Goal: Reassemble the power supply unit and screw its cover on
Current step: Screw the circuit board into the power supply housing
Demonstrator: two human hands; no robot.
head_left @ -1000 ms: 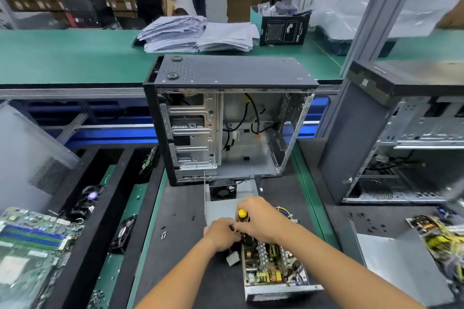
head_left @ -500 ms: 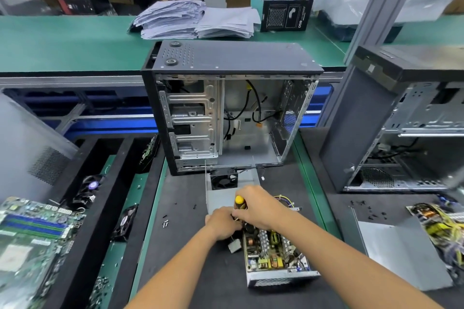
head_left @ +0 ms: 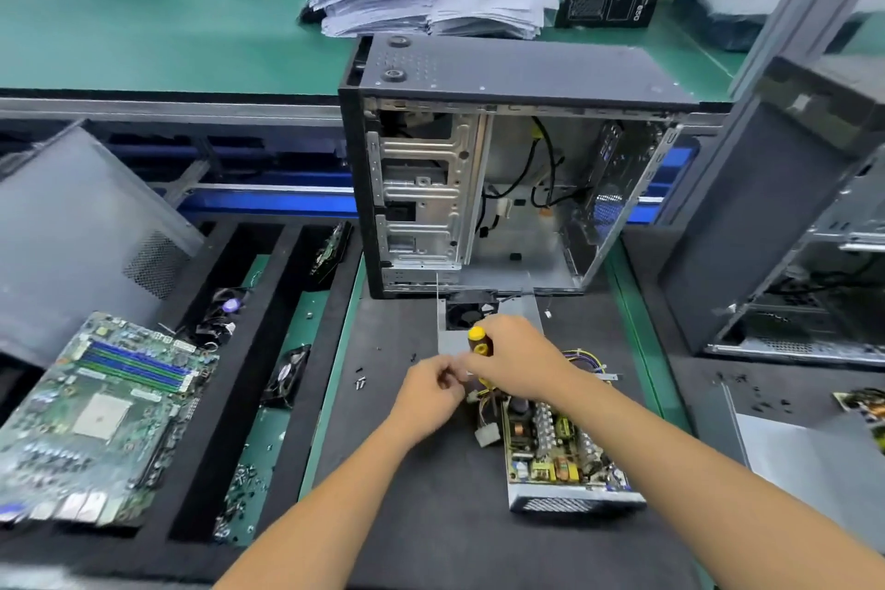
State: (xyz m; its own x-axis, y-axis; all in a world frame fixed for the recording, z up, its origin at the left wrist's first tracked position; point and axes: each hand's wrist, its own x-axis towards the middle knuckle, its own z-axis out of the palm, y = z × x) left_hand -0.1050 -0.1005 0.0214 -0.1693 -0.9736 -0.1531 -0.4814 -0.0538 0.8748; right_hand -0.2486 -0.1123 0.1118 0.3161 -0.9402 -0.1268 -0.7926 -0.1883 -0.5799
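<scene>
Your open power supply unit [head_left: 565, 455] sits on the table [head_left: 421, 517] with its circuit board exposed, your right hand [head_left: 519, 362] gripping the screwdriver [head_left: 479, 340] at its 11 o'clock corner, its tip hidden, left hand [head_left: 428, 390] curled alongside, contents unclear.

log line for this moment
right hand: grips screwdriver | left hand: pinches at its tip | power supply unit: open | cover: off
</scene>
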